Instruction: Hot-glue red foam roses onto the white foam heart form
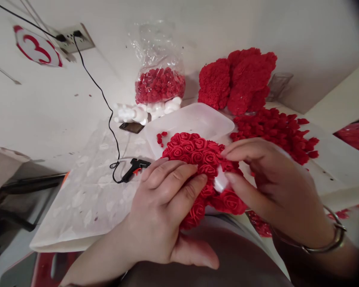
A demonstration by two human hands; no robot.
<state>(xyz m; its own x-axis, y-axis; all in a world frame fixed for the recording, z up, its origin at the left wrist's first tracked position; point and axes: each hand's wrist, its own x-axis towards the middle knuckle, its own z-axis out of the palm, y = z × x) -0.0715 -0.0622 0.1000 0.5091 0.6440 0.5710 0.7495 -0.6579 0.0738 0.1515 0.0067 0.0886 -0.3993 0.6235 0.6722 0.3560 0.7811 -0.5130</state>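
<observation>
A rose-covered form (pixel 208 158) of red foam roses lies close to my body, with a bare white patch (pixel 220 180) on its right side. My left hand (pixel 170 199) rests on the form's left side, fingers over the roses and thumb stretched out below. At the right side, my right hand (pixel 269 183) has its thumb beside the white patch and its index finger at the roses above it. The thumb and fingers are apart, and no loose rose shows between them.
A white tray (pixel 197 119) holds a few small red pieces. Left of it lie a black glue gun (pixel 136 169) with a cord and a phone (pixel 132 127). Behind are white figures (pixel 131 113), bagged roses (pixel 160 85), red rose forms (pixel 237 79) and loose roses (pixel 275 129).
</observation>
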